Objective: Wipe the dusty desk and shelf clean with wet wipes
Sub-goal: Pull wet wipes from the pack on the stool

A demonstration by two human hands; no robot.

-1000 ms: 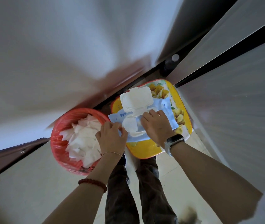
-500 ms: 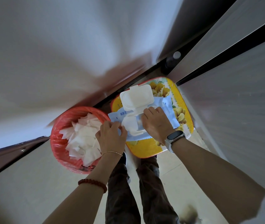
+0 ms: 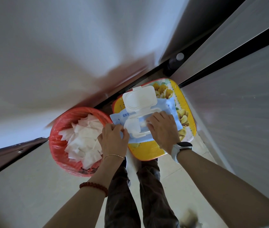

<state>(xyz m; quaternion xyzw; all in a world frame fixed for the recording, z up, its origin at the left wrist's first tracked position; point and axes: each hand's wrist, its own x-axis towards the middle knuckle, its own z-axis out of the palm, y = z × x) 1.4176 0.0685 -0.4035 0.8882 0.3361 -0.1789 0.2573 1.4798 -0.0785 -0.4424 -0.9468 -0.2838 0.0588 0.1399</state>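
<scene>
We see a soft blue wet wipes pack [image 3: 146, 122] under both hands, lying on a shiny yellow flowered stool [image 3: 183, 119]. Its hard white lid [image 3: 139, 98] stands flipped up past our fingers. Our left hand [image 3: 114, 142] pinches the pack's near corner. Our right hand [image 3: 163, 130] pinches a crumpled white wipe [image 3: 144, 124] at the opening. Left of our left hand sits a round red bin [image 3: 59, 142] full of flat white used wipes [image 3: 84, 140].
</scene>
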